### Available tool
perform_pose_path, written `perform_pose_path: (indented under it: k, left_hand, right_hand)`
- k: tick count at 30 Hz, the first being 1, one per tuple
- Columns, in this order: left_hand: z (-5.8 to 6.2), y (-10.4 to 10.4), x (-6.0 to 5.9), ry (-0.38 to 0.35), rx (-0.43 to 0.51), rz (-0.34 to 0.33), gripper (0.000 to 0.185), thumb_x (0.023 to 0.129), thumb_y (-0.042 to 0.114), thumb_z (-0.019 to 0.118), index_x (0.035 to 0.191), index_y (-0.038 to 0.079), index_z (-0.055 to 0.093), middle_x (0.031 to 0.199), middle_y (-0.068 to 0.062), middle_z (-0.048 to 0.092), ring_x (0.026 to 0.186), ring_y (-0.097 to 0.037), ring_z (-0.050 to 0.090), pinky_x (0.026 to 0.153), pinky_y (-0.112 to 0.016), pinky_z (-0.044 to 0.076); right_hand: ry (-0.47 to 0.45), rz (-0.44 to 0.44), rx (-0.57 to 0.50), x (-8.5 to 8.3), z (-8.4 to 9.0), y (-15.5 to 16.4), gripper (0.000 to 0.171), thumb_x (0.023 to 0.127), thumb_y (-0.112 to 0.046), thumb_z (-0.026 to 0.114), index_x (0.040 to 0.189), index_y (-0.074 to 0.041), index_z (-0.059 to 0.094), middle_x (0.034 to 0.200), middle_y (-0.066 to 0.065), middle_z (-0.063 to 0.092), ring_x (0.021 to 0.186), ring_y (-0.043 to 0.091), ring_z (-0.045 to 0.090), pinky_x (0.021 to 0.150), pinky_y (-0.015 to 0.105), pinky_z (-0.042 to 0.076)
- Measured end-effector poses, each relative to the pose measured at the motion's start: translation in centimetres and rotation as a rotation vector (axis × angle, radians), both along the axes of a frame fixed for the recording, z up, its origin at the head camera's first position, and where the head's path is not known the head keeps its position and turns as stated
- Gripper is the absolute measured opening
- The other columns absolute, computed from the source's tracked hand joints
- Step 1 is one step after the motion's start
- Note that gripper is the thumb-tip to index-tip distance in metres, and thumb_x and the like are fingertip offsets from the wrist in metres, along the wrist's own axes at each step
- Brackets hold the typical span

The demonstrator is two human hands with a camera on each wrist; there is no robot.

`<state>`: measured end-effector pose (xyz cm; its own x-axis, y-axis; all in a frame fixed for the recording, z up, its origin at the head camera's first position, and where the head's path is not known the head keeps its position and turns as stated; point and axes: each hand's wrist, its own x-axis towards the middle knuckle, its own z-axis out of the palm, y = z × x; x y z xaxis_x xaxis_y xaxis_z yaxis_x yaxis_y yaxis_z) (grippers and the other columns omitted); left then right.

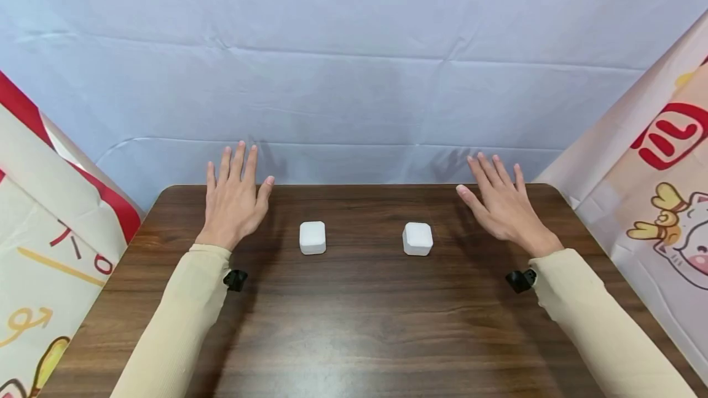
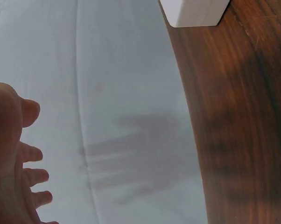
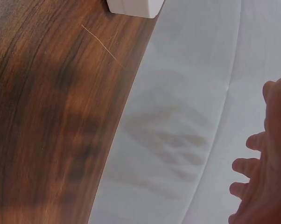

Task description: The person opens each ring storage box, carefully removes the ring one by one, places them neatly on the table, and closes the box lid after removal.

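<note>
Two small white rounded cubes sit on the dark wooden table (image 1: 359,324). The left cube (image 1: 312,238) lies just right of my left hand (image 1: 235,198); its edge shows at the top of the left wrist view (image 2: 194,11). The right cube (image 1: 417,239) lies just left of my right hand (image 1: 500,201) and peeks in at the top of the right wrist view (image 3: 133,7). Both hands hover over the far part of the table, fingers straight and spread, holding nothing. Left fingers (image 2: 31,151) and right fingers (image 3: 257,163) cast shadows on the cloth.
A pale blue cloth backdrop (image 1: 354,66) hangs right behind the table's far edge. Printed fabric panels stand at the left (image 1: 50,232) and right (image 1: 658,189) sides. Small black wrist cameras (image 1: 235,279) sit under both cream sleeves.
</note>
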<state>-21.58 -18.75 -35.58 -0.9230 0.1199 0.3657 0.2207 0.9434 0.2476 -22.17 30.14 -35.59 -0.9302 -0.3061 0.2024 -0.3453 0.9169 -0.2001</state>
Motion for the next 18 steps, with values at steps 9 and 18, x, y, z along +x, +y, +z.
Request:
perform_pose_path:
  k: [9, 18]
  left_hand:
    - [-1.0, -0.4, -0.2, 0.124, 0.086, -0.044, 0.063, 0.106, 0.033, 0.051, 0.153, -0.005, 0.035, 0.153, -0.028, 0.039, 0.141, -0.048, 0.034, 0.113, -0.063, 0.026]
    - [-1.8, -0.5, 0.2, 0.021, 0.24, -0.078, 0.061, 0.105, 0.033, 0.055, 0.151, -0.004, 0.04, 0.149, -0.027, 0.044, 0.139, -0.046, 0.037, 0.112, -0.06, 0.029]
  right_hand:
    - [0.126, 0.01, -0.117, 0.1, -0.3, -0.4, 0.067, 0.108, -0.046, 0.045, 0.155, 0.0, 0.035, 0.154, 0.028, 0.037, 0.144, 0.049, 0.028, 0.116, 0.061, 0.019]
    - [0.13, -0.02, -0.23, 1.2, -0.4, -1.0, 0.061, 0.105, -0.042, 0.054, 0.149, 0.0, 0.045, 0.145, 0.026, 0.047, 0.135, 0.046, 0.039, 0.104, 0.064, 0.032]
